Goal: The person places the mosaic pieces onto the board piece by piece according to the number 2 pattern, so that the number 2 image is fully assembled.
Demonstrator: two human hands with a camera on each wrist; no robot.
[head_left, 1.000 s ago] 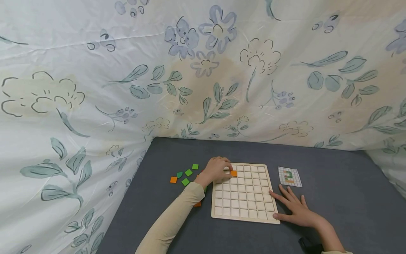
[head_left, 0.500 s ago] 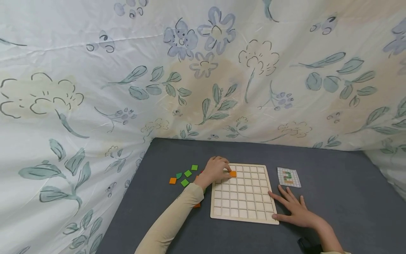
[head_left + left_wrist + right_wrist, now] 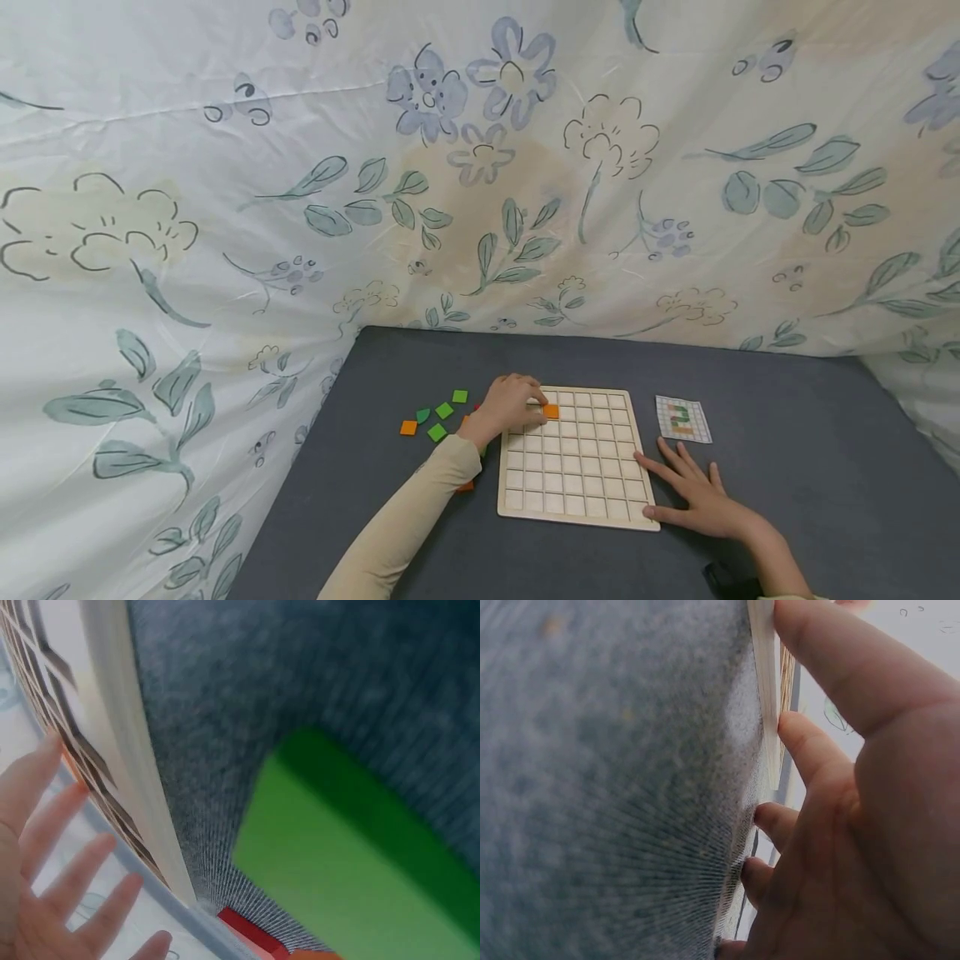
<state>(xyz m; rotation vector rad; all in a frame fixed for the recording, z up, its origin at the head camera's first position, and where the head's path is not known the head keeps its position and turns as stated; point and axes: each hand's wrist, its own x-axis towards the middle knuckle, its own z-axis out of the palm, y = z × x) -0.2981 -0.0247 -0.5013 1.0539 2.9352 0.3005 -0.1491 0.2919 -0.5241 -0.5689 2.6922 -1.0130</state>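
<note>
A wooden grid board (image 3: pixel 573 462) lies flat on the dark table. At its far left part, my left hand (image 3: pixel 510 404) pinches a small orange square tile (image 3: pixel 551 412) between thumb and index finger, down at the grid. The left wrist view shows the thumb and index fingertip on either side of the tile's orange edge (image 3: pixel 71 763), the other fingers spread. My right hand (image 3: pixel 701 500) lies with fingers apart at the board's right side, its thumb and index fingertip touching the board's edge. The remaining right fingertips rest on the table.
Left of the board are loose pieces: several green square tiles (image 3: pixel 437 432), a green rounded piece (image 3: pixel 423 415), an orange tile (image 3: pixel 408 427) and a red piece (image 3: pixel 251 930), some partly behind the left arm. A pattern card (image 3: pixel 682 418) lies right of the board. Floral cloth (image 3: pixel 480 208) hangs behind.
The left hand dips very slightly at the orange tile, which stays in about the same place on the board. The right hand holds its position.
</note>
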